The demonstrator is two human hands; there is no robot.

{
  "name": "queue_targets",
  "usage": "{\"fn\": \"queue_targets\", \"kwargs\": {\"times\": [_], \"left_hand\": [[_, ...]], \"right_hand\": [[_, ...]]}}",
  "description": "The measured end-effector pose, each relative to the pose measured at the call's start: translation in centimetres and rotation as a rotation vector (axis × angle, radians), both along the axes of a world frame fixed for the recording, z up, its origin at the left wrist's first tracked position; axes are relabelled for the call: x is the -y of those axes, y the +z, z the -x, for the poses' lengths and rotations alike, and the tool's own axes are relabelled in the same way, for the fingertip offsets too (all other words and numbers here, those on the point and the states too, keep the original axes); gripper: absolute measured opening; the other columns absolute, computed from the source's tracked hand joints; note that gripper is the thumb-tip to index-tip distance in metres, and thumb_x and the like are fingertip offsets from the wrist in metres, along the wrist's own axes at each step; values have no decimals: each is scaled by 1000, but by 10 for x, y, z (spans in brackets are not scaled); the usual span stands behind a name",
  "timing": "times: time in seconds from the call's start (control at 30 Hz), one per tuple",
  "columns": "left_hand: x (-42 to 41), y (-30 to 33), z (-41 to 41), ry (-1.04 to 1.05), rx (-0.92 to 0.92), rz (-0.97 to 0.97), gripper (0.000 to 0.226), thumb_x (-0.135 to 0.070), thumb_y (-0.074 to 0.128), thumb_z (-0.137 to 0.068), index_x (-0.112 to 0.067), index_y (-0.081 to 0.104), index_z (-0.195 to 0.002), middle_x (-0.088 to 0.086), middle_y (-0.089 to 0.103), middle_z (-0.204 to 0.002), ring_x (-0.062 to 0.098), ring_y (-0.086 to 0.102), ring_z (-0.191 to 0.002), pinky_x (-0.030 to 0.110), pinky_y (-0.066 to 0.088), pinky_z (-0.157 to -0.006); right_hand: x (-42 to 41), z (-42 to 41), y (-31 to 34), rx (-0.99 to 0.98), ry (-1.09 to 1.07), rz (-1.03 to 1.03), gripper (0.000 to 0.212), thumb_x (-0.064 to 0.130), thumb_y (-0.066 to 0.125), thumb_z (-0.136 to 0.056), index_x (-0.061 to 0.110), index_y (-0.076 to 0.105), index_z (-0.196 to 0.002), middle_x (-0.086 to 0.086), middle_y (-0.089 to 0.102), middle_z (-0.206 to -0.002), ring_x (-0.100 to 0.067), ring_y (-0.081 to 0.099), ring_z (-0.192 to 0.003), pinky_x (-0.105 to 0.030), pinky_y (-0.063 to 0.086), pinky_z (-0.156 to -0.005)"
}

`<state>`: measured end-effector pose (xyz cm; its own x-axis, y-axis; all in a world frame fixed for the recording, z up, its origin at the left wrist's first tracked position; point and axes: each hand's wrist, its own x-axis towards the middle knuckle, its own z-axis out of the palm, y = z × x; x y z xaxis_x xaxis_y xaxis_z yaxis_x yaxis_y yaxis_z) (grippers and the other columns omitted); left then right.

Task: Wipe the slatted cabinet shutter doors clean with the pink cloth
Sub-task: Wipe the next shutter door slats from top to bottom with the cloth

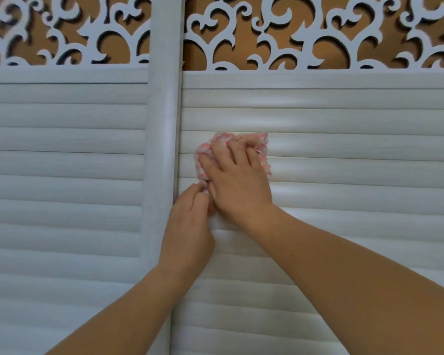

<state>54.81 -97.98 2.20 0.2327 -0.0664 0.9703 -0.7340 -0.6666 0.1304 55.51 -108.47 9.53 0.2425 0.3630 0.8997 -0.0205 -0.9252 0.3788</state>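
Right hand (237,180) laid flat over the pink cloth (263,144), fingers spread and only slightly bent, pressing it against the right shutter door (344,155). Left hand (189,219) just below and left of the cloth, fingers curled, fingertips pinching the cloth's lower corner right beside the right hand's thumb side. Cloth bunched up, pink and white, peeking out above and to both sides of the right hand, sitting on the slats near the door's left edge, a few slats down from the top. Both forearms bare, reaching up from the bottom toward the cloth, the right one crossing the lower slats of the same door. Immediately left of the cloth, a whitish upright post (164,124) between the two doors, the left hand's knuckles close against it. Beyond the post, the left shutter door (62,162), same horizontal whitish slats, untouched by either hand. Above the cloth, past the top slats, a white scrollwork panel (292,34) with curling cut-outs over a brown backing, running across the top of both doors.
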Motion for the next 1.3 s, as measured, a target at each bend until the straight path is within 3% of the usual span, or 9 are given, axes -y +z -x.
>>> {"fn": "queue_targets", "kwargs": {"times": [0.1, 0.23, 0.3, 0.37, 0.57, 0.77, 0.93, 1.13, 1.3], "left_hand": [[-1, -6, 3, -15, -41, 32, 24, 0, 30, -71, -8, 50, -81, 8, 50, -121, 18, 41, -107, 13, 28, -81], [1, -13, 3, 7, -103, 52, 32, 17, 36, -73, -8, 51, -87, 12, 43, -137, 23, 35, -131, 19, 23, -98], [3, -14, 3, 19, -108, 41, 36, 22, 39, -69, -7, 52, -87, 16, 45, -136, 28, 37, -131, 24, 25, -101], [7, -16, 3, 13, -106, 35, 37, 23, 40, -68, -7, 53, -86, 19, 48, -133, 31, 39, -129, 30, 27, -102], [15, -18, 10, -12, -131, 15, 34, 21, 40, -75, -7, 53, -88, 15, 46, -136, 26, 32, -134, 27, 20, -106], [18, -18, 15, -21, -123, -14, 36, 23, 38, -72, -7, 53, -87, 15, 47, -135, 26, 33, -134, 24, 18, -105], [26, -12, 15, -23, -120, 19, 39, 22, 37, -65, -7, 52, -86, 16, 47, -134, 28, 37, -130, 25, 23, -102], [54, -9, 18, -36, -79, -25, 36, 16, 34, -62, -7, 52, -83, 19, 53, -127, 34, 44, -122, 33, 30, -98], [95, -3, 24, -71, 49, -105, 30, 3, 27, -65, -13, 47, -80, 18, 58, -120, 28, 46, -118, 28, 36, -98]], "right_hand": [[9, 0, 1, -60, 39, 149, 55, 36, 35, -76, 23, 65, -121, -8, 56, -133, -35, 46, -124, -49, 27, -106], [63, 11, -7, -79, 42, 370, 47, 36, 39, -87, 24, 61, -127, -9, 51, -140, -34, 45, -130, -53, 33, -106], [93, 21, -10, -81, 36, 376, 45, 35, 41, -90, 23, 59, -130, -9, 47, -143, -34, 41, -133, -53, 31, -107], [122, 31, -14, -69, 27, 345, 45, 34, 41, -92, 21, 56, -132, -10, 44, -145, -33, 38, -135, -54, 29, -107], [181, 61, -39, -52, -42, 113, 47, 41, 32, -99, 16, 55, -132, -11, 41, -147, -33, 34, -138, -54, 29, -107], [136, 57, -62, -76, -94, -274, 65, 54, 33, -87, 12, 54, -133, -18, 41, -146, -43, 32, -135, -62, 25, -104], [91, 38, -76, -127, -33, -6, 64, 58, 36, -86, 23, 51, -137, -10, 37, -150, -37, 27, -140, -58, 23, -108], [140, 44, -79, -135, -54, 314, 53, 54, 37, -90, 32, 48, -138, -5, 36, -151, -32, 28, -141, -58, 22, -108], [195, 62, -88, -110, -100, 265, 53, 54, 37, -92, 32, 45, -140, -5, 34, -152, -30, 27, -141, -56, 25, -108]]}}
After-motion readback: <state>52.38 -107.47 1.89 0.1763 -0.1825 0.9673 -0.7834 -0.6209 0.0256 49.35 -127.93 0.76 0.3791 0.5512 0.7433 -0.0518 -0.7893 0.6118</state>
